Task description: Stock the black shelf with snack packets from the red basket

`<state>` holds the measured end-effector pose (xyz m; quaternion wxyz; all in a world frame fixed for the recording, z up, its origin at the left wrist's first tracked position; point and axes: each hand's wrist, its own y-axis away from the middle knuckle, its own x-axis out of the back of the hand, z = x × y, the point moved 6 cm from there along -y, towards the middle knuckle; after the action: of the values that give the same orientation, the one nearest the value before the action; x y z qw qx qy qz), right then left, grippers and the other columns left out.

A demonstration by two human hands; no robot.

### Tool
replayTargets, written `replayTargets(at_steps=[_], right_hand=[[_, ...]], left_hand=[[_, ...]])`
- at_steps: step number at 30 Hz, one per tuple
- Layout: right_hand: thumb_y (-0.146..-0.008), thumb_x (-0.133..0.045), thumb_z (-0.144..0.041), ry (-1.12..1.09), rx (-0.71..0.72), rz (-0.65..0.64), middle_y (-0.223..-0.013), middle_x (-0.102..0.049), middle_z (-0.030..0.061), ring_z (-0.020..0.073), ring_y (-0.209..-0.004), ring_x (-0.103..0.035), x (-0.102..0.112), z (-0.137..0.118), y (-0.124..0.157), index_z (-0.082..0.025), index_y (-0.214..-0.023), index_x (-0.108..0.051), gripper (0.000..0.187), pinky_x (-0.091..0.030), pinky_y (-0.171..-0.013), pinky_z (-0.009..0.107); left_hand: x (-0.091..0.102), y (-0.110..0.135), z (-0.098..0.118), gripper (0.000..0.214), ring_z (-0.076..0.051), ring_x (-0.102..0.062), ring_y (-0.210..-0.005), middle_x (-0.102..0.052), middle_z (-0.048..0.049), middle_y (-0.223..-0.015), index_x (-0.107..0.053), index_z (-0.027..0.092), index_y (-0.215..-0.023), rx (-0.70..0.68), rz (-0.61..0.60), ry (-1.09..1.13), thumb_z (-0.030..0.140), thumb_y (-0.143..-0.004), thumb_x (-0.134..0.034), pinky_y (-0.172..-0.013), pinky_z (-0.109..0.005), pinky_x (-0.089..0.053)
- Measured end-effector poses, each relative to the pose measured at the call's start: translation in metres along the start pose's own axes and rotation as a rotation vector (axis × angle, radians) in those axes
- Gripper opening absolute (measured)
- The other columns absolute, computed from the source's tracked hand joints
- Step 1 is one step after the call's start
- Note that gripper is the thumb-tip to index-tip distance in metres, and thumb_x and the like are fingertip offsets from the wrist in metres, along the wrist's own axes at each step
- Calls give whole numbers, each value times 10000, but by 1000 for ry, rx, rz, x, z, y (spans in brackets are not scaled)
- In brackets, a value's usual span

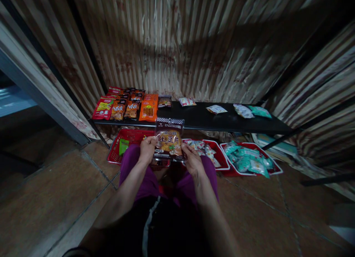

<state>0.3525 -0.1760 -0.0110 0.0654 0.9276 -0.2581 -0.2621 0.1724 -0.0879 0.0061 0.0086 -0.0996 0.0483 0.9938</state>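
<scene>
Snack bag (pixel 169 139) is the main thing in the head view: it's held up ahead, between both hands, left hand (pixel 147 149) gripping its left edge and right hand (pixel 192 159) pinching near the lower right corner, so neither one's really nearer. Long axis runs front to back, top end toward the black shelf (pixel 197 117), printed front facing the camera. From this angle that top end overlaps the shelf's front edge, but I can't tell if they actually touch. A similar dark packet (pixel 164 101) lies on the shelf beyond it, slightly left, so closer to the left hand, just beside an orange packet (pixel 149 107).
</scene>
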Motion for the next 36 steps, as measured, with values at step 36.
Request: replayTargets(at_steps=[36], right_hand=[[-477,-889,-280,-133,83,37,-694,-670,-68,51,-566,-591,-3,1,4,-231,-741,-685,337,-540,-547,153]], left_hand=[[-20,15,-28,449,-146,-646,-720,-683,-19,-834,-604,181,-1006,170,-231,256,226,-595,-779,-667,-258,-508]])
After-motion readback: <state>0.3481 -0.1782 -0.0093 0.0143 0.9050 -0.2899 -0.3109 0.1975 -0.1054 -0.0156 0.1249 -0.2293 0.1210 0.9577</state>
